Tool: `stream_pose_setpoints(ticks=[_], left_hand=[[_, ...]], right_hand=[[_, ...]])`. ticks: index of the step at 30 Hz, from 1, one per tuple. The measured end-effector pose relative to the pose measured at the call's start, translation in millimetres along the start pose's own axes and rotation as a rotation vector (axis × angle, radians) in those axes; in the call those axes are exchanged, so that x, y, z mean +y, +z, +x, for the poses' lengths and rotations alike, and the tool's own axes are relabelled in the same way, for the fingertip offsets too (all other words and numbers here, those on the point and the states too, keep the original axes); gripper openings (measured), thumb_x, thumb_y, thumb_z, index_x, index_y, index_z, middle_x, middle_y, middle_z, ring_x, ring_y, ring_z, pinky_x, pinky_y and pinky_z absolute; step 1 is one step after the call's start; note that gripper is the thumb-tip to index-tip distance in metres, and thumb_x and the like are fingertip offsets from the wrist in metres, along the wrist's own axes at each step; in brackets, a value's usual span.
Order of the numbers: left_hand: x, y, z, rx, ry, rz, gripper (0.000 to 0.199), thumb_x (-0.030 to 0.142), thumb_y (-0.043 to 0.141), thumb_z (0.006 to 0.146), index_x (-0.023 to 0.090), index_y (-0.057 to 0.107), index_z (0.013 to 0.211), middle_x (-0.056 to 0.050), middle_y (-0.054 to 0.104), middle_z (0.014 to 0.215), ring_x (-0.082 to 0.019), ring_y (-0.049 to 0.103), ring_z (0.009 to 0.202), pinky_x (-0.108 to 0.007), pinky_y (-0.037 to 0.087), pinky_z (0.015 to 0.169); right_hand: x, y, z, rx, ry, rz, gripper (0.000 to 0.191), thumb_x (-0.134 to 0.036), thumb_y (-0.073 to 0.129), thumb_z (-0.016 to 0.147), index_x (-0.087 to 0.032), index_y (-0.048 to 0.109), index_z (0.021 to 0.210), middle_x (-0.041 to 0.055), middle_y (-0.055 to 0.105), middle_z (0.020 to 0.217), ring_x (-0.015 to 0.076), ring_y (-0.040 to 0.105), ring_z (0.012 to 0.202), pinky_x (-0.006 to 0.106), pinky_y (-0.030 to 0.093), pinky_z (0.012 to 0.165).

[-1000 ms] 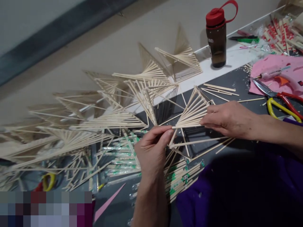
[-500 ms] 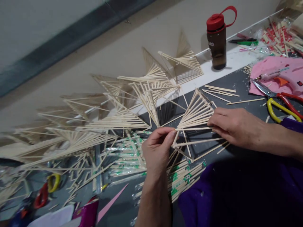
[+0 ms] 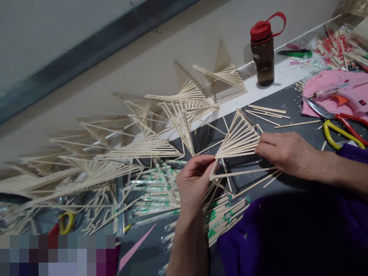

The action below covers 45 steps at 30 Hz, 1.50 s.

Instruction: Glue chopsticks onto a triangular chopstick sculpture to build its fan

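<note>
A fan-shaped frame of thin wooden chopsticks (image 3: 240,143) lies before me, its sticks spreading from a narrow left corner to a glued edge on the right. My left hand (image 3: 193,183) is closed at that left corner, thumb and fingers about the joint; the thumb tip is partly hidden behind a stick. At the opposite side, my right hand (image 3: 283,153) pinches the right end of the lowest stick in the fan, its fingertips covering that end. Below the fan, another chopstick (image 3: 244,173) runs from the frame's lower left joint toward my right hand.
Finished stick frames (image 3: 143,147) line the wall at left. Wrapped chopsticks (image 3: 156,188) lie beside my left forearm, loose sticks (image 3: 267,111) beyond the fan. At right are scissors (image 3: 330,130) and a pink glue gun (image 3: 355,97); a red-lidded bottle (image 3: 263,57) stands behind.
My left thumb has slid off the top of the fan's corner and now sits lower, behind a stick. My right hand keeps its pinch with a slight rightward shift. The view has shifted slightly.
</note>
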State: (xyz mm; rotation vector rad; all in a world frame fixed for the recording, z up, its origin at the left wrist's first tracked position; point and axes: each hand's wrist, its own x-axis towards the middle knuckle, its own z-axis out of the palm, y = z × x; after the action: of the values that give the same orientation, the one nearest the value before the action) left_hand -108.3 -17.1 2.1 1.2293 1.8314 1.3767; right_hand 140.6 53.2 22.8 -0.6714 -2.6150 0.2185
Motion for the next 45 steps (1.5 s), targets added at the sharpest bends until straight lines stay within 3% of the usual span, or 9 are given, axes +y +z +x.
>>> stream_pose_setpoints(ticks=[4, 8, 15, 19, 22, 27, 34, 40, 45], left_hand=[[-3.1, -0.4, -1.4, 0.011, 0.041, 0.01, 0.026, 0.028, 0.079, 0.063, 0.022, 0.072, 0.088, 0.0, 0.069, 0.074, -0.013, 0.063, 0.064, -0.022, 0.049, 0.057], [-4.5, -2.8, -1.2, -0.015, 0.205, 0.143, 0.018, 0.028, 0.076, 0.07, 0.023, 0.075, 0.087, 0.0, 0.069, 0.078, -0.013, 0.064, 0.069, -0.022, 0.049, 0.058], [-3.2, -4.9, 1.6, 0.006, 0.418, 0.324, 0.011, 0.025, 0.073, 0.076, 0.024, 0.076, 0.086, 0.002, 0.071, 0.077, -0.011, 0.063, 0.067, -0.022, 0.048, 0.061], [-0.8, -3.6, 3.0, 0.021, 0.441, 0.346, 0.01, 0.027, 0.075, 0.075, 0.025, 0.076, 0.085, 0.002, 0.071, 0.076, -0.011, 0.062, 0.065, -0.022, 0.047, 0.059], [-0.2, -2.8, 3.8, 0.016, 0.443, 0.333, 0.011, 0.028, 0.075, 0.074, 0.025, 0.076, 0.085, 0.002, 0.071, 0.075, -0.012, 0.062, 0.064, -0.023, 0.047, 0.058], [-2.6, -2.6, 5.3, 0.017, 0.41, 0.33, 0.014, 0.031, 0.075, 0.074, 0.025, 0.076, 0.086, 0.002, 0.071, 0.075, -0.012, 0.061, 0.061, -0.023, 0.047, 0.055], [-8.3, -2.3, 8.0, 0.011, 0.41, 0.297, 0.014, 0.031, 0.075, 0.074, 0.026, 0.076, 0.086, 0.002, 0.072, 0.077, -0.012, 0.063, 0.064, -0.023, 0.048, 0.058], [-9.8, -2.2, 7.5, 0.0, 0.347, 0.284, 0.018, 0.037, 0.073, 0.075, 0.025, 0.076, 0.088, 0.0, 0.072, 0.08, -0.014, 0.064, 0.065, -0.025, 0.048, 0.06], [-7.5, -1.5, 6.3, -0.001, 0.342, 0.287, 0.018, 0.038, 0.073, 0.075, 0.025, 0.076, 0.088, 0.0, 0.072, 0.08, -0.015, 0.064, 0.067, -0.026, 0.05, 0.062]], right_hand=[[0.7, 1.3, -0.8, 0.052, -0.035, -0.031, 0.027, -0.002, 0.038, 0.088, -0.015, 0.06, 0.08, 0.0044, 0.056, 0.075, 0.0125, 0.039, 0.063, 0.028, 0.02, 0.053], [0.9, 2.7, -1.5, 0.11, -0.047, -0.063, 0.027, -0.003, 0.039, 0.089, -0.015, 0.061, 0.079, 0.0041, 0.056, 0.076, 0.0118, 0.038, 0.062, 0.027, 0.019, 0.052], [0.7, 6.6, -3.2, 0.08, -0.016, -0.082, 0.024, -0.01, 0.04, 0.093, -0.014, 0.062, 0.083, 0.0048, 0.058, 0.079, 0.0112, 0.04, 0.062, 0.026, 0.02, 0.052], [10.9, -4.9, -6.1, 0.158, 0.069, 0.137, 0.023, -0.024, 0.046, 0.094, -0.014, 0.065, 0.087, 0.0055, 0.062, 0.085, 0.0114, 0.051, 0.069, 0.024, 0.034, 0.057], [23.7, -12.0, -10.4, 0.265, 0.224, 0.365, 0.019, -0.023, 0.052, 0.09, -0.015, 0.067, 0.081, 0.0029, 0.063, 0.077, 0.0113, 0.055, 0.07, 0.025, 0.041, 0.064], [35.6, 0.4, -18.1, 0.379, 0.394, 0.586, 0.013, -0.018, 0.059, 0.081, -0.013, 0.067, 0.073, 0.0005, 0.063, 0.069, 0.0087, 0.053, 0.062, 0.024, 0.042, 0.063], [25.3, 22.0, -22.1, 0.442, 0.328, 0.509, 0.009, -0.016, 0.058, 0.082, -0.015, 0.067, 0.083, 0.0003, 0.066, 0.077, 0.007, 0.054, 0.061, 0.02, 0.042, 0.057], [23.6, 29.8, -24.3, 0.467, 0.056, 0.29, 0.011, -0.017, 0.055, 0.089, -0.014, 0.064, 0.095, 0.0042, 0.067, 0.085, 0.0096, 0.059, 0.072, 0.02, 0.046, 0.062], [25.1, 35.1, -24.8, 0.437, 0.008, 0.107, 0.02, -0.021, 0.047, 0.095, -0.016, 0.064, 0.105, 0.0053, 0.065, 0.091, 0.0101, 0.059, 0.073, 0.02, 0.045, 0.058]])
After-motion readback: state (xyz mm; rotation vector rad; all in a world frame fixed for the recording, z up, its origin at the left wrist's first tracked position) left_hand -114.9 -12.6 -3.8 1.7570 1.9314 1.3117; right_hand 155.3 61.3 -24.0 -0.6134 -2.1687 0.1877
